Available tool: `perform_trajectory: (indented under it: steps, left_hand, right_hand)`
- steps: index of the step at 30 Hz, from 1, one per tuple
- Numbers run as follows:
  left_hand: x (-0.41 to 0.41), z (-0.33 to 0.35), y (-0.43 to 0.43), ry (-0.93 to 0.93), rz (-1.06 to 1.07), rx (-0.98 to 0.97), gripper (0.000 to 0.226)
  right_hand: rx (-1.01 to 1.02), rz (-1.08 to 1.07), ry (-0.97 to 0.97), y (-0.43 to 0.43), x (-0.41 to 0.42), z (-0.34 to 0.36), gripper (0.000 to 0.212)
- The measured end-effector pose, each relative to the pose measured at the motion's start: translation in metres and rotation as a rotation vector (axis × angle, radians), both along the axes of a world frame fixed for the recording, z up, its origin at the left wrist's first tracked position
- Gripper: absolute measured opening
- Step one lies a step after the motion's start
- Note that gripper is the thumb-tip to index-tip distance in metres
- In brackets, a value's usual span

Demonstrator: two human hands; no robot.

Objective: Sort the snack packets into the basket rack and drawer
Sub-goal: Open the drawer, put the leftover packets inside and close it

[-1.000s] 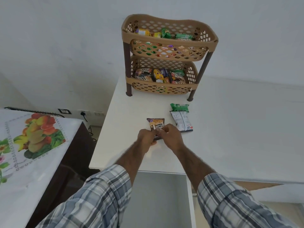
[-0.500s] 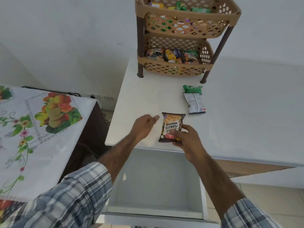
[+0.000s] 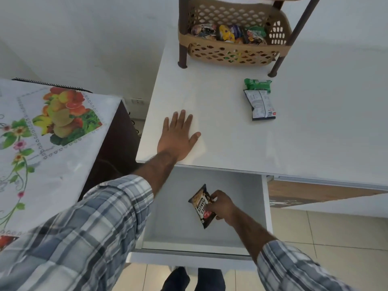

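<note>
Peanut packet now down in drawer, right hand grip around it; left hand flat, wide, on countertop.

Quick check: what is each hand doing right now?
Left hand: open, flat on the white counter.
Right hand: holding the peanut packet inside the open drawer.
</note>
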State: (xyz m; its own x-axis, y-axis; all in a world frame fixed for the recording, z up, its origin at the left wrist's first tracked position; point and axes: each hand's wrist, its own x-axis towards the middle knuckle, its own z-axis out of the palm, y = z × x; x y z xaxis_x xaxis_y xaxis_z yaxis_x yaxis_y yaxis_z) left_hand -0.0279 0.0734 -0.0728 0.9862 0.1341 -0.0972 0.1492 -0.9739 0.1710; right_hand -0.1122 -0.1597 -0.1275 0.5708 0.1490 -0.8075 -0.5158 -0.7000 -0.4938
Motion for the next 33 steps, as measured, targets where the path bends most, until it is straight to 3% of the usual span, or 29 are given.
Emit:
perform_trajectory:
  steps: [7,10,14,18,21,23,27,33]
  left_hand:
    - [0.0,0.0,0.0,-0.021,0.007,-0.025,0.071]
    - [-0.002,0.0,-0.001,-0.02,0.006,-0.037,0.071]
    - [-0.001,0.0,0.001,-0.027,0.002,-0.046,0.071]
    - [0.0,0.0,0.0,-0.026,0.0,-0.071,0.072]
    - [-0.001,0.003,0.0,-0.021,-0.002,-0.07,0.072]
    - [-0.001,0.004,0.0,-0.02,-0.001,-0.066,0.072]
    - [0.0,0.003,0.0,-0.032,0.003,-0.065,0.071]
    - [0.0,0.0,0.001,-0.05,0.011,-0.074,0.069]
  right_hand:
    - [-0.121,0.157,-0.055,0.014,0.0,-0.047,0.038]
    - [-0.261,0.413,-0.271,0.017,-0.003,-0.032,0.045]
    - [-0.129,0.476,-0.521,0.02,0.001,0.03,0.037]
    - [-0.019,0.3,-1.0,0.015,0.047,0.105,0.023]
    - [-0.094,0.128,-1.306,0.007,0.113,0.13,0.015]
    - [-0.238,0.159,-1.288,0.0,0.163,0.13,0.031]
    - [-0.467,0.301,-0.989,-0.013,0.227,0.113,0.08]
    - [-0.561,0.401,-0.921,-0.019,0.232,0.096,0.087]
